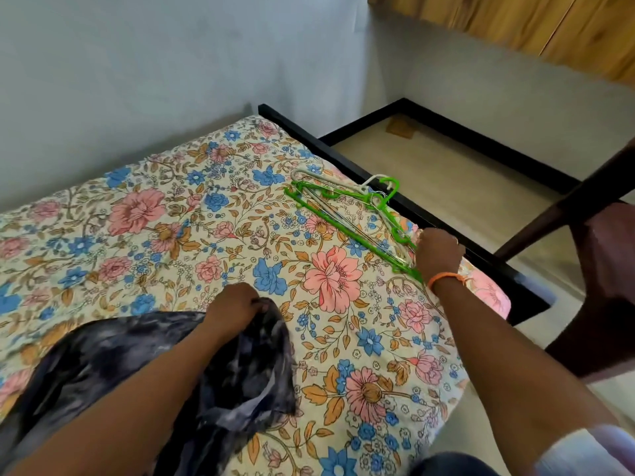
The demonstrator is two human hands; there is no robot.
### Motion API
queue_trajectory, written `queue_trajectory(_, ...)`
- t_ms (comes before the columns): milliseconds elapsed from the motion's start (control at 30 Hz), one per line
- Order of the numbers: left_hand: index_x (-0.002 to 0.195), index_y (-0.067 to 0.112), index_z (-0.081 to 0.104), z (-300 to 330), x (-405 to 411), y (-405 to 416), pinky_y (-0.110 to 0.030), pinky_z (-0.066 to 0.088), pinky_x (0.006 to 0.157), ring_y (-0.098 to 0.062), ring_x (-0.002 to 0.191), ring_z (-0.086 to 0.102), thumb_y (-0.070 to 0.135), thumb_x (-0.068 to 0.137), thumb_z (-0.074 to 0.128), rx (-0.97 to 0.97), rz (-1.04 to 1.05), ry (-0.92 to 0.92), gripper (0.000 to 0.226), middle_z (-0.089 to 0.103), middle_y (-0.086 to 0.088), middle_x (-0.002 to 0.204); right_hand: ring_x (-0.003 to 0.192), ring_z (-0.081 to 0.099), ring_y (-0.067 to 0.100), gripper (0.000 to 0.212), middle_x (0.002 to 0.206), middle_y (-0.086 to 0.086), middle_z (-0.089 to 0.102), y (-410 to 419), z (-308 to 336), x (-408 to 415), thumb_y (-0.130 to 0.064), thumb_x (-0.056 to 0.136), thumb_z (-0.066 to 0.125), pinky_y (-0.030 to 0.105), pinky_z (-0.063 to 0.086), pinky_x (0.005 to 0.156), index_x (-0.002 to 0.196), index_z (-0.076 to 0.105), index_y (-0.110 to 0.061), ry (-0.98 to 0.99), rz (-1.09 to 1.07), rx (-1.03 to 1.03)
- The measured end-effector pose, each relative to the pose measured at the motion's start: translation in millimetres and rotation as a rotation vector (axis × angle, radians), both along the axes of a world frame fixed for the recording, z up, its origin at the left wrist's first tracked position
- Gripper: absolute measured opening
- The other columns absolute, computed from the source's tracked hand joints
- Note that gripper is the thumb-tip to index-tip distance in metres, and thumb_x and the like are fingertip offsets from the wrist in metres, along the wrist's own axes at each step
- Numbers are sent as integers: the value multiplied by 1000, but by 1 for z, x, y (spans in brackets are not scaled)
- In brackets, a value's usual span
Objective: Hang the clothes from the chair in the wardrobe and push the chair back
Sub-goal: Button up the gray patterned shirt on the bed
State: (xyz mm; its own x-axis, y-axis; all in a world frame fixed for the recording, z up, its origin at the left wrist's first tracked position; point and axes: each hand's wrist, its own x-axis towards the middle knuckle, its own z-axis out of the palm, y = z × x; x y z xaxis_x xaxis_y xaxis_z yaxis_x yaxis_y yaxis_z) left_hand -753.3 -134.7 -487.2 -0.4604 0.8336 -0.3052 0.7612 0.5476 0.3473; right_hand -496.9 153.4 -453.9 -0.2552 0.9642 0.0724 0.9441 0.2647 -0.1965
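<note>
Hangers: lying on bed near right edge, long axis running diagonally away-left | right hand: nearer, curling onto near end | left hand: gripping dark garment, lying near-left, well apart from hangers.

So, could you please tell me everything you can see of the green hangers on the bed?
The green hangers look like thin plastic, stacked flat with pale wire-like ones on the floral bedsheet near the bed's right edge. Their hooks point towards the dark bed frame. The right hand rests at their near end, fingers curled there; whether it grips them is unclear.
</note>
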Motion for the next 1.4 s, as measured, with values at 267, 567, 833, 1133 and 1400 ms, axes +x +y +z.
queue_trajectory(267,76,4,53,8,12,-9,-39,42,68,-26,76,53,30,101,49,54,20,5,36,52,-7,80,88,64,35,10,92,14,63,-27,-3,2,-12,95,54,41,51,71,88,58,-7,-129,223,20)
queue_trajectory(567,60,18,32,11,18,-16,-33,25,55,-18,59,38,26,100,53,140,50,-22,46,38,0,64,79,55,37,21,91,22,57,-14,23,-2,15,83,42,42,44,64,92,54,1,158,169,164)
queue_trajectory(833,107,11,63,53,20,-33,-32,44,71,-23,83,61,29,96,60,288,93,-148,21,67,-7,95,66,43,17,24,79,9,53,-94,73,-17,2,100,37,23,31,57,86,55,-5,501,272,164)
queue_trajectory(1133,149,57,-4,130,32,-93,-24,52,86,-4,101,66,21,86,76,476,-2,-566,108,66,9,120,66,53,-1,22,76,-14,60,-271,100,-25,-20,103,47,18,41,62,90,62,-13,820,413,-451)
queue_trajectory(1400,118,19,64,155,28,-167,-26,41,91,-26,110,62,19,95,64,503,77,-205,23,64,-1,128,48,16,13,22,62,5,24,-343,120,-26,-9,100,45,27,14,47,78,49,-9,1097,282,-868)
